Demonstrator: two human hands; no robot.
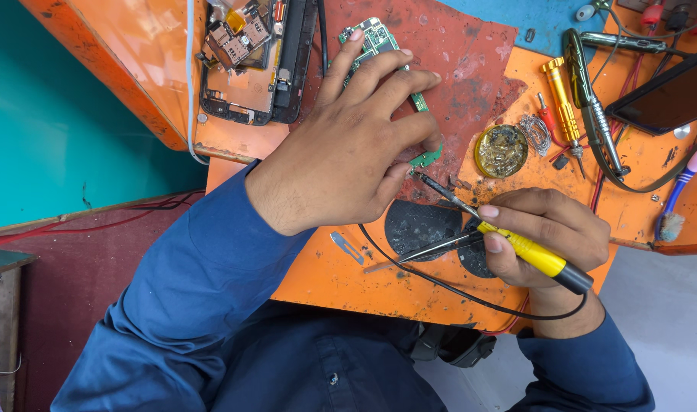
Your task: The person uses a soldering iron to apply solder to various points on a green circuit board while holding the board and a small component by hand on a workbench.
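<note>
Clearly the thin, brittle green circuit board [379, 46] (light, best held by its edges) lies mid-desk on the red mat [470, 61], pinned under the left hand [348, 145]; the right hand [547, 229] grips a yellow-handled soldering iron [516, 244].

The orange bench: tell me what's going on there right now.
A person in a blue shirt presses a green circuit board onto a red mat with the left hand. The right hand holds a yellow-handled soldering iron, its tip at the board's lower end. An opened phone lies beside it.
</note>
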